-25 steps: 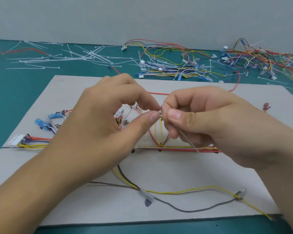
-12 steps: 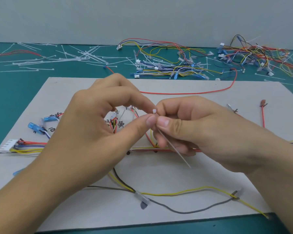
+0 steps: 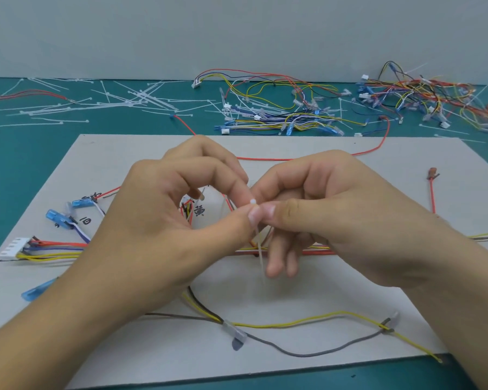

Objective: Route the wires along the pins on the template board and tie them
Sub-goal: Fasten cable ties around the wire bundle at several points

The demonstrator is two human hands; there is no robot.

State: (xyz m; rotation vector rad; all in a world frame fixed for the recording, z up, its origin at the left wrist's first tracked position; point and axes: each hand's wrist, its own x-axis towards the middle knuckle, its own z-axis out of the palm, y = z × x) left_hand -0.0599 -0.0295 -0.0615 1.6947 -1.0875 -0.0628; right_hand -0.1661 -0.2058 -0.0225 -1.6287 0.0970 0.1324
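A yellow wire [image 3: 288,322] and a grey wire [image 3: 307,353] trailed over the pale template board [image 3: 406,198] on the green table [image 3: 17,170]. Above it the left hand [image 3: 164,229] and right hand [image 3: 330,220] pinched a white cable tie [image 3: 253,203]; its tail, slanting before, now hung straighter. Spare harnesses [image 3: 279,114] lay by the grey wall [image 3: 237,32].

The cable tie's [image 3: 261,249] tail now hangs straight down (earlier slanted right) and the right hand's [image 3: 330,218] lower fingers have uncurled.
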